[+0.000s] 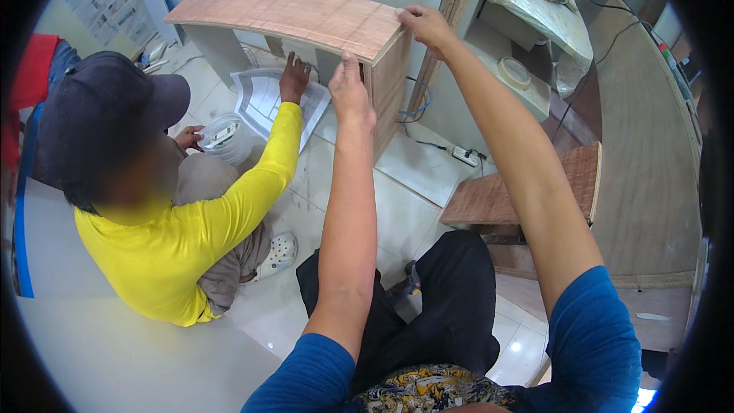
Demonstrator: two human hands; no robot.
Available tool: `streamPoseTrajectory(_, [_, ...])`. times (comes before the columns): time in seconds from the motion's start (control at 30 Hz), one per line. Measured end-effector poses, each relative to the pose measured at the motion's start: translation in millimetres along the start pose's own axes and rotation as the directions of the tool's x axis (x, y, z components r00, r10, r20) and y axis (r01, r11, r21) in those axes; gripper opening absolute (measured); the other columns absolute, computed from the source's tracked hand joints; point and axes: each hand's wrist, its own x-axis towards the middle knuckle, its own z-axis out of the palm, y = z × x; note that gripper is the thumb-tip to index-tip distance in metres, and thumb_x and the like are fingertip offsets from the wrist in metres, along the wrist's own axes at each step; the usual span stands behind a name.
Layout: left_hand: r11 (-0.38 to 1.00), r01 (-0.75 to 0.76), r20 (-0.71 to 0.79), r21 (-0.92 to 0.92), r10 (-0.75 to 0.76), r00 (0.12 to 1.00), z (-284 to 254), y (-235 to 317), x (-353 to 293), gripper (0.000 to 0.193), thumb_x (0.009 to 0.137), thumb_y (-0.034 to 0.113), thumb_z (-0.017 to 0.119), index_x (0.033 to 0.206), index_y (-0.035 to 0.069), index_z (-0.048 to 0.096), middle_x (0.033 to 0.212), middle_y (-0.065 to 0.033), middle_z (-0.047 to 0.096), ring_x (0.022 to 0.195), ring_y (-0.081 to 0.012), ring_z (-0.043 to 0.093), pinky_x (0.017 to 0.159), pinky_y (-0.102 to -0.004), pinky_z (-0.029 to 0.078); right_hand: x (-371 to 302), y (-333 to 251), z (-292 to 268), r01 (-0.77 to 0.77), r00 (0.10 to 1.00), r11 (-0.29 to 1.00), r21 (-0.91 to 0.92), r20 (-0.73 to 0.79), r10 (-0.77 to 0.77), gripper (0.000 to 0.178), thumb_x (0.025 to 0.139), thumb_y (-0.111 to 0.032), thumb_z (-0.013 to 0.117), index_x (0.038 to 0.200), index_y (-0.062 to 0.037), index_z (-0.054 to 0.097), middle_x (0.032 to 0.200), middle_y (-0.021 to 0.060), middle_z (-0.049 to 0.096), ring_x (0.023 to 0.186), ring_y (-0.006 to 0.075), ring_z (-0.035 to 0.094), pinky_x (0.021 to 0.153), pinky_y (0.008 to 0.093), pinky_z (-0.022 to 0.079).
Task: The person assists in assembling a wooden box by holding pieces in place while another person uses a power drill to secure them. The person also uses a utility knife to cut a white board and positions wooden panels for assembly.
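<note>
Two bare hands steady the right end of a plywood box (290, 14), a co-worker close on their left.
Nearest me, below and right of the grip, a reddish plywood piece (520, 187) sits apart. The left hand (352, 95) has its thumb against the box's front top edge; its fingers fold out of sight, so how tightly they close I can't tell. The right hand (427, 29) pinches the back corner, fingertips nearly together; holding both corners of one end probably keeps it from shifting. Left of the grip, the co-worker (176, 237) cradles a clear plastic tub (222, 149), presumably for easy reach, the other hand just under the box's top. Beyond lies a printed drawing sheet (264, 95), seemingly there for reference.
</note>
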Motion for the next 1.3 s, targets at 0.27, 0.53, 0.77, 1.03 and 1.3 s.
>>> streamPoseTrajectory(0.27, [0.97, -0.058, -0.049, 0.235, 0.072, 0.996, -3.0, -8.7, 25.6, 0.04, 0.096, 0.032, 0.063, 0.094, -0.007, 0.063, 0.096, -0.0146, 0.066, 0.088, -0.0208, 0.058, 0.081, -0.0372, 0.047, 5.9, -5.8, 4.2, -0.099, 0.991, 0.995, -0.025, 0.086, 0.101, 0.058, 0.083, -0.037, 0.082, 0.123, 0.0038, 0.068, 0.105, 0.0141, 0.071, 0.092, 0.0226, 0.067, 0.074, 0.0367, 0.053])
streamPoseTrajectory(0.53, [0.919, 0.127, -0.135, 0.374, -0.081, 0.988, 16.4, 23.8, 10.0, 0.042, 0.088, 0.031, 0.064, 0.104, -0.008, 0.062, 0.1, -0.0159, 0.065, 0.093, -0.0262, 0.061, 0.083, -0.04, 0.047, 20.8, 16.7, 3.4, -0.09, 0.996, 0.996, -0.022, 0.012, 0.09, 0.055, 0.082, -0.038, 0.082, 0.12, 0.0005, 0.07, 0.102, 0.0154, 0.071, 0.092, 0.0239, 0.067, 0.072, 0.0396, 0.054])
streamPoseTrajectory(0.77, [0.933, 0.171, -0.073, 0.315, -0.156, 0.985, 9.3, 30.3, 12.7, 0.034, 0.086, 0.03, 0.064, 0.099, -0.001, 0.066, 0.096, -0.008, 0.063, 0.087, -0.0176, 0.056, 0.073, -0.0366, 0.042, 15.5, 13.2, 5.0, -0.109, 0.994, 0.993, 0.05, -0.024, 0.111, 0.043, 0.083, -0.03, 0.081, 0.105, 0.0055, 0.072, 0.088, 0.0127, 0.071, 0.071, 0.0213, 0.066, 0.058, 0.0371, 0.05])
streamPoseTrajectory(1.03, [0.993, -0.072, 0.052, 0.095, 0.067, 0.996, -7.2, -3.7, 2.8, 0.034, 0.096, 0.03, 0.068, 0.097, -0.004, 0.065, 0.087, -0.0089, 0.065, 0.079, -0.0145, 0.056, 0.073, -0.0304, 0.048, 30.8, 10.5, -1.2, -0.168, 0.986, 0.984, -0.051, -0.015, 0.167, 0.039, 0.082, -0.03, 0.081, 0.09, 0.0061, 0.071, 0.081, 0.0116, 0.066, 0.065, 0.0197, 0.059, 0.054, 0.0369, 0.045])
streamPoseTrajectory(1.3, [0.684, -0.349, 0.194, 0.64, 0.296, 0.935, -15.4, -7.7, -8.9, 0.032, 0.095, 0.028, 0.073, 0.08, 0.002, 0.062, 0.075, 0.0033, 0.053, 0.071, -0.0113, 0.048, 0.062, -0.0274, 0.039, 21.7, 13.5, -4.4, -0.078, 0.997, 0.994, -0.082, -0.001, 0.078, 0.041, 0.078, -0.036, 0.081, 0.085, 0.0038, 0.07, 0.068, 0.0092, 0.063, 0.055, 0.0197, 0.054, 0.048, 0.0392, 0.041])
